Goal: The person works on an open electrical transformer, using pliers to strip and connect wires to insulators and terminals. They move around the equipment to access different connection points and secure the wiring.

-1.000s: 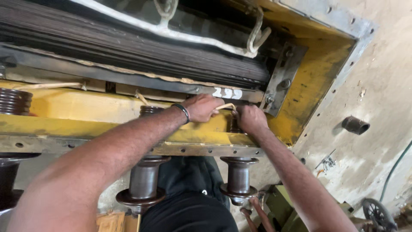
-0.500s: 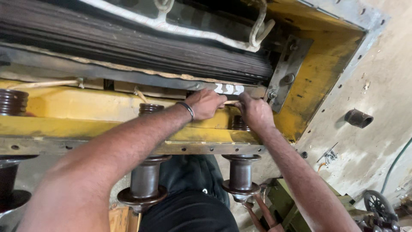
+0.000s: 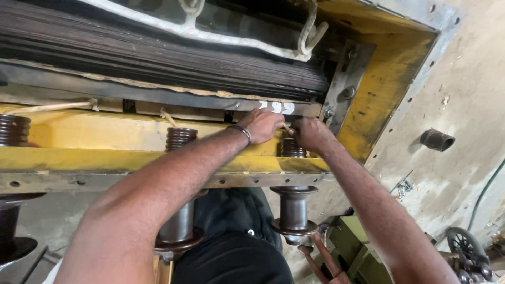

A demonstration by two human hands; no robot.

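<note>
A person leaned into an open yellow-painted steel tank [image 3: 79, 158], both bare arms stretched toward its far wall at twelve o'clock. The left hand [image 3: 261, 124], with a dark band at the wrist, was curled shut, its fingertips pinching a thin pale strip or lead [image 3: 287, 128]. The right hand [image 3: 310, 134] was closed into a loose fist touching the left, at three o'clock from it; whether it also held the strip I could not tell. Both hands hovered just above the ribbed brown ceramic insulator [image 3: 292, 149] that passed down through the tank's rim. A second ribbed brown insulator [image 3: 180, 139] stood at nine o'clock from the hands.

Above them ran the dark stack of thin steel laminations [image 3: 158, 58], its edges looking sharp, with a grey steel clamp bracket [image 3: 344, 84] at one o'clock. As I judged it, knuckles could scrape on that metal if the strip came free suddenly. The strip looked fragile and might tear under a hard pull. A slip downward could knock the ceramic ribs and chip them.
</note>
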